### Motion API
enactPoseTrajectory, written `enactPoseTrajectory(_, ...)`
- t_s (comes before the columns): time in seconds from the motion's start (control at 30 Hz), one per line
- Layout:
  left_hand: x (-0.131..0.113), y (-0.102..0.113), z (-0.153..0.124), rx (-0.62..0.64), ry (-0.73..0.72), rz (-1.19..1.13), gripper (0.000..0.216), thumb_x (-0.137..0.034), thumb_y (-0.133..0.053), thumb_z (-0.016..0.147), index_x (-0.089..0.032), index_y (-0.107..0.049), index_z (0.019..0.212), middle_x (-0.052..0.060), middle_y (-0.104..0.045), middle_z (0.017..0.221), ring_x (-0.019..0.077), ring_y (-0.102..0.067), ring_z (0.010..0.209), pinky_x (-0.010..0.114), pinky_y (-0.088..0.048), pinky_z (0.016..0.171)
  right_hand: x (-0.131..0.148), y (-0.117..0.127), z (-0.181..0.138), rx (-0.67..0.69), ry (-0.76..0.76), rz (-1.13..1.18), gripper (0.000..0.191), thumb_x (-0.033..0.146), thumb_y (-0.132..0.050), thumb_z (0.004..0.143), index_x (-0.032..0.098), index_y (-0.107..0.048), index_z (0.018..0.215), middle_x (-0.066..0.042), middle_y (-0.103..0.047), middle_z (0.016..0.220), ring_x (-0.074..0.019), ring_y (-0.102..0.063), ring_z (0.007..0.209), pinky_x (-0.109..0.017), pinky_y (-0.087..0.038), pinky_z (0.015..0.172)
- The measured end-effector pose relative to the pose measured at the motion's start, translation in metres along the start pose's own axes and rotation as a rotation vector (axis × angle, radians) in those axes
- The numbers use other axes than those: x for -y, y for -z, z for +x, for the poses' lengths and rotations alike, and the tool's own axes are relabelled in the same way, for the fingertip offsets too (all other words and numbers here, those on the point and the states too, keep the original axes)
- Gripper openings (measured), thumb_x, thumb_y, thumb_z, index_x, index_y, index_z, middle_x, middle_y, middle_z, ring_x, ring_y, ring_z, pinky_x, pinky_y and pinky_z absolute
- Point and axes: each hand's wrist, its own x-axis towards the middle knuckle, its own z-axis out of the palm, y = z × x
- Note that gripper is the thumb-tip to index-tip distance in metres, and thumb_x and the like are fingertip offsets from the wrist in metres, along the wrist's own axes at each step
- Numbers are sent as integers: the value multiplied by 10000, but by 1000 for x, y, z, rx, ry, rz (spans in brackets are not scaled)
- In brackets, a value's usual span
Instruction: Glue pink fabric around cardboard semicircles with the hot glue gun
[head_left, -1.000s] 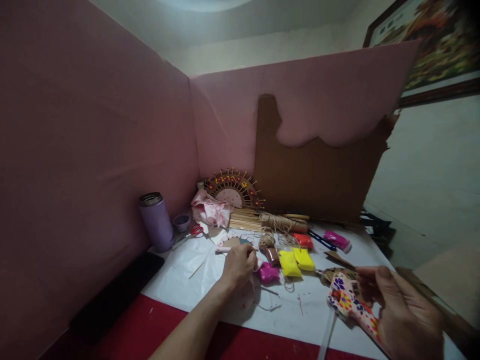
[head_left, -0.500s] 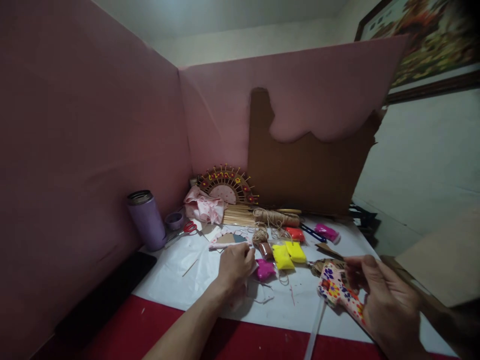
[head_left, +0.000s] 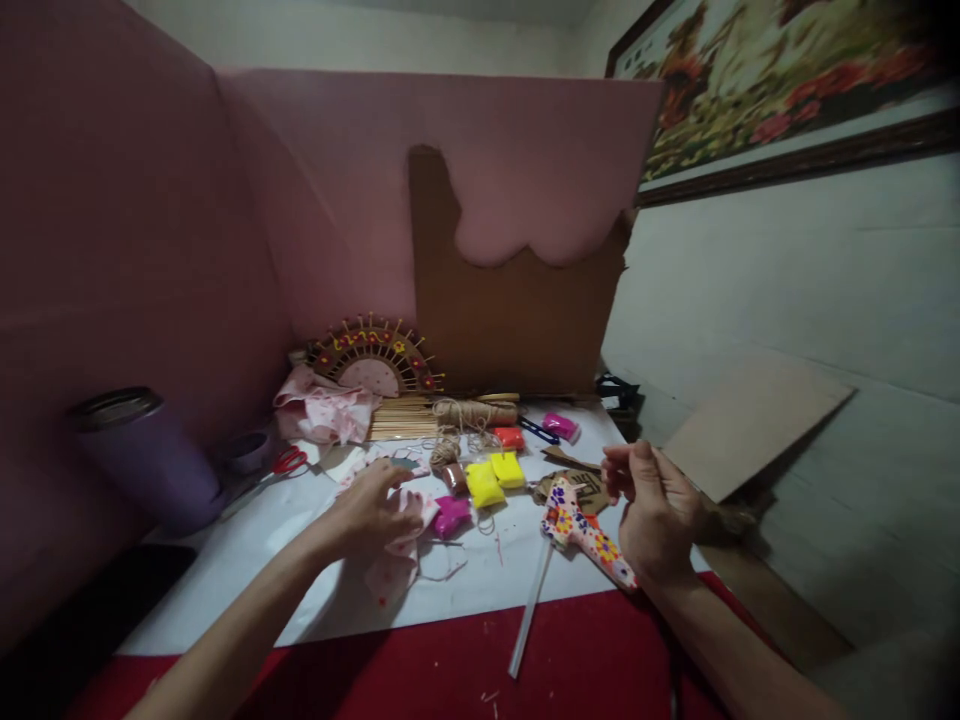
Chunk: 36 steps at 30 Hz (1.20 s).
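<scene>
My left hand (head_left: 379,510) is over the white sheet with its fingers spread, beside a pink printed cloth piece (head_left: 401,555) and the half-round fan piece (head_left: 405,464) with a pink patterned edge. Whether its fingertips touch the cloth is unclear. To the right, my right hand (head_left: 652,505) is raised, fingers loosely bent and thumb up, with nothing visible in them. Just left of it lies a flower-patterned glue gun (head_left: 585,530) on its side. A clear glue stick (head_left: 529,610) extends from the gun towards the red table edge.
Yellow clay packets (head_left: 484,484), a magenta packet (head_left: 452,516) and a twine roll (head_left: 476,412) sit mid-table. Behind them stand a decorated stick fan (head_left: 371,362) and torn cardboard (head_left: 510,320). Red-handled scissors (head_left: 289,460) and a purple tumbler (head_left: 142,460) are at left.
The view has turned right. My left hand has lifted and spread its fingers, uncovering more pink cloth. My right hand has moved away from the glue gun, which stays on the table.
</scene>
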Motion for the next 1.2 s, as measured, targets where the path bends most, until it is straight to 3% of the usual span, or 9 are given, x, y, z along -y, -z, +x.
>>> enactPoseTrajectory(0.07, 3, -8, -5, 7, -39, -4, 324, -255, -641, 663, -198, -656, 982, 47, -634, 901, 193, -587, 737, 288, -440, 625, -1, 2, 7, -32, 19, 16, 358, 487, -583, 834, 151, -648, 731, -3, -573, 591, -109, -493, 489, -214, -339, 419)
enactPoseTrajectory(0.2, 11, -15, -5, -22, -38, -14, 187, -258, -477, 743, -194, -647, 697, 15, -600, 620, 181, -549, 593, 279, -386, 548, -1, 5, 18, -76, 46, 21, 358, 489, -561, 845, 157, -629, 731, 10, -552, 587, -102, -483, 478, -205, -330, 405)
enactPoseTrajectory(0.27, 14, -14, -2, -46, -32, -29, 179, -244, -475, 716, -202, -639, 658, 20, -630, 634, 189, -569, 620, 281, -401, 568, -1, 7, 25, -98, 56, -3, 371, 500, -534, 855, 158, -625, 740, 14, -542, 591, -97, -476, 480, -198, -324, 400)
enactPoseTrajectory(0.4, 18, -8, 1, -115, -6, -58, 207, -276, -461, 732, -221, -656, 775, 35, -696, 800, 211, -617, 733, 297, -448, 654, -4, 12, 41, -80, 28, -100, 369, 496, -594, 806, 142, -646, 715, 3, -548, 594, -98, -463, 490, -188, -309, 382)
enactPoseTrajectory(0.6, 32, 13, 10, -172, 35, -7, 249, -350, -430, 781, -230, -641, 726, 31, -692, 700, 231, -629, 675, 297, -430, 619, -12, 16, 49, -60, -35, -158, 391, 529, -619, 756, 143, -642, 702, 3, -552, 589, -103, -462, 487, -187, -287, 375)
enactPoseTrajectory(0.73, 50, 27, 15, -236, 77, 74, 256, -364, -471, 765, -209, -674, 775, 74, -708, 812, 261, -642, 774, 315, -439, 678, -15, 15, 42, -24, -64, -141, 390, 537, -648, 729, 147, -653, 712, 7, -545, 593, -104, -452, 488, -199, -301, 391)
enactPoseTrajectory(0.87, 59, 22, 13, -186, -4, 95, 372, -326, -663, 622, -219, -666, 978, 65, -703, 996, 254, -613, 937, 314, -445, 799, -17, 15, 38, -8, -70, -163, 379, 534, -659, 727, 155, -673, 729, -5, -558, 610, -119, -463, 503, -215, -304, 396)
enactPoseTrajectory(1.03, 57, 7, 9, -208, -35, 113, 349, -269, -617, 705, -198, -644, 1046, 99, -679, 1023, 257, -590, 956, 360, -433, 840, -20, 16, 36, 3, -70, -197, 389, 549, -651, 734, 163, -688, 736, -8, -564, 614, -126, -485, 513, -218, -310, 390)
enactPoseTrajectory(1.2, 55, 3, 8, -267, -81, 85, 415, -329, -582, 745, -170, -602, 1128, 123, -642, 1058, 268, -595, 957, 376, -454, 836, -16, 14, 34, -12, -68, -170, 374, 538, -657, 740, 165, -677, 722, -7, -561, 613, -122, -480, 505, -214, -306, 389)
